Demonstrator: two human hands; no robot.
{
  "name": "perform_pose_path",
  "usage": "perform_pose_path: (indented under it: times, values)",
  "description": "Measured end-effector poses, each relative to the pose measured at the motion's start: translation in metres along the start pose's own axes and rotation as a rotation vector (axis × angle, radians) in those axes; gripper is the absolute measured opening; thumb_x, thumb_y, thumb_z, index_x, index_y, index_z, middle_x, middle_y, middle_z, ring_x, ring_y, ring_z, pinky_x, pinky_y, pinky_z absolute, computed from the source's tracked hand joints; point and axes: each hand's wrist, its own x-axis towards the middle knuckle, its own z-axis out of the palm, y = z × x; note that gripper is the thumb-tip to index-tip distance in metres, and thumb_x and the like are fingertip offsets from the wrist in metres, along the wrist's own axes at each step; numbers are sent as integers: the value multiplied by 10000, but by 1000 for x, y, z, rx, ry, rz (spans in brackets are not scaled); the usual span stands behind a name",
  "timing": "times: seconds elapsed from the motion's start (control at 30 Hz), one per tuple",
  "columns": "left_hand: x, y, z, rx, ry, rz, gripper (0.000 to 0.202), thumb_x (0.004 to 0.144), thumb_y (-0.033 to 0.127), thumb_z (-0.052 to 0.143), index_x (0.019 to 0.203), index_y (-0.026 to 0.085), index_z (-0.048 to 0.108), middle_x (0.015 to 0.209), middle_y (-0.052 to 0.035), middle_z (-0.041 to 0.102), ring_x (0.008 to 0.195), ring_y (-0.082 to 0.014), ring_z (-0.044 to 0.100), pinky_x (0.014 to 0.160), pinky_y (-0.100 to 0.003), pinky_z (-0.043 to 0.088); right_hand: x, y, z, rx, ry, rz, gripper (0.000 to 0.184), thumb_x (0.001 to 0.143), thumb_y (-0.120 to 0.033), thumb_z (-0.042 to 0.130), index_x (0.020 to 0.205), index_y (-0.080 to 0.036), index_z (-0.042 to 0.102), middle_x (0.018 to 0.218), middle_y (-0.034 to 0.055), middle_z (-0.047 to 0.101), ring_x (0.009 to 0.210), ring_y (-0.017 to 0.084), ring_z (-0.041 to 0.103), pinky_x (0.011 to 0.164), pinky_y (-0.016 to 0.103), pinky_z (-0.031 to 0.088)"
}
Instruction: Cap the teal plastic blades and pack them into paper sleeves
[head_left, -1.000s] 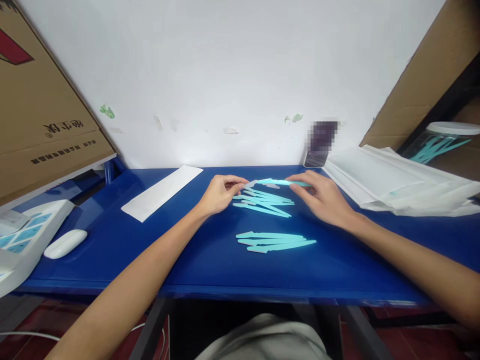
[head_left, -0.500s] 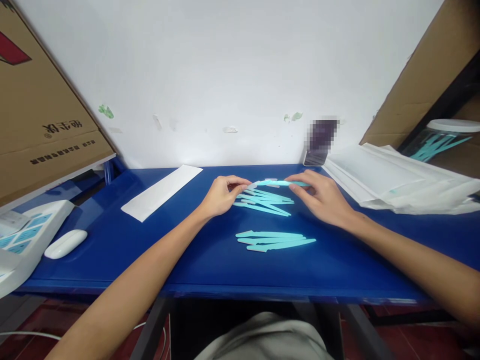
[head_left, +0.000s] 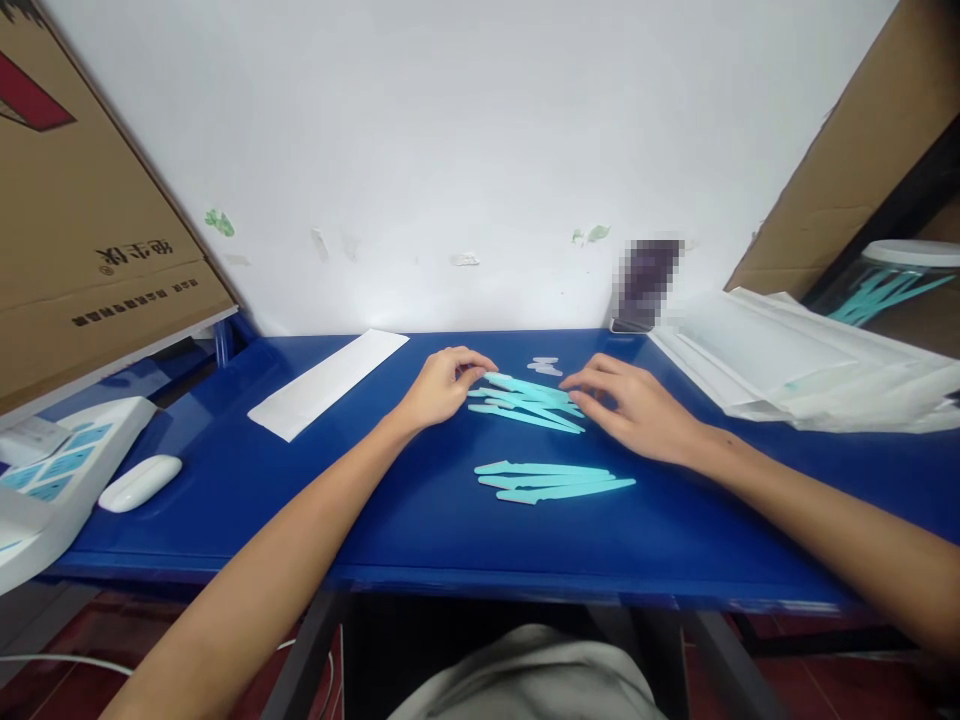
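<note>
A loose pile of turquoise eyebrow razors (head_left: pixel 529 400) lies on the blue table between my hands. My left hand (head_left: pixel 442 388) is closed in a pinch at the pile's left end, touching the blade end of the top razor; whatever is between its fingertips is too small to make out. On the opposite side, my right hand (head_left: pixel 637 405) has thumb and forefinger around the handle end of a razor on the pile. Several small clear blade caps (head_left: pixel 544 366) rest behind the pile. Nearer to me, three more razors (head_left: pixel 555 482) lie side by side.
A white paper strip (head_left: pixel 328 385) lies to the left, with a white oval case (head_left: pixel 140 483) and a white tray (head_left: pixel 82 470) beyond it. White envelopes (head_left: pixel 795 360) are stacked at the right, near a lidded jar (head_left: pixel 892 285) of razors. A phone (head_left: pixel 634 325) leans on the wall.
The razor that both hands held above the pile has come down onto it. My right hand has moved slightly left and toward me. The clear caps behind now show fully.
</note>
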Motion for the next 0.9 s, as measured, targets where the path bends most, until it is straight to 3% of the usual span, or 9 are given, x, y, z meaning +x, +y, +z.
perform_pose_path:
  times: [0.13,0.23,0.37,0.43,0.57,0.7,0.8,0.9]
  values:
    - [-3,-16,-3,196,-29,16,284,951,228,478,999,213,758,959,-61,709,907,-224,592,885,-393,462,0,-4,-2,79,-167,-116,321,1007,-335,451,1067,-198,735,922,82,680,776,190,629,700,318,467]
    - [-3,-22,0,234,6,22,337,966,212,422,1059,204,746,1001,-80,673,954,-229,585,921,-396,462,-3,-11,-1,186,-308,-231,267,972,-358,535,1014,-205,749,808,40,667,674,145,596,629,275,441]
    - [8,-19,9,240,21,62,367,984,214,387,1160,200,709,1070,-86,662,1019,-229,591,966,-389,456,-8,-22,1,193,-249,-253,215,839,-375,679,942,-196,736,720,5,633,603,123,540,586,263,391]
    - [21,-10,19,275,-39,121,368,997,244,389,1208,194,687,1136,-95,665,1073,-241,585,990,-397,447,-9,-26,1,162,-237,-239,222,823,-376,674,932,-188,722,725,8,631,605,126,530,588,266,376]
    - [55,13,42,426,-255,190,408,1013,333,418,1345,212,623,1311,-122,614,1193,-307,542,988,-458,443,-6,-27,-1,103,-366,-198,184,896,-349,599,922,-201,706,766,9,645,633,128,541,624,267,380]
    - [81,29,59,578,-354,193,292,970,282,531,1152,217,750,1280,-130,626,1219,-330,517,980,-462,432,-3,-24,-5,71,-438,-159,159,913,-338,591,936,-210,682,785,9,640,643,134,530,611,265,370]
    - [86,29,64,641,-341,251,224,932,210,575,994,187,789,1192,-140,655,1183,-323,525,965,-450,431,-2,-22,-6,83,-438,-119,170,927,-344,574,917,-212,680,766,10,633,625,135,520,591,267,359]
    - [84,24,63,655,-322,281,201,914,190,590,960,161,784,1136,-155,671,1147,-322,539,928,-438,443,-1,-21,-8,116,-446,-104,165,917,-335,582,864,-215,682,711,-1,616,598,133,513,607,275,367]
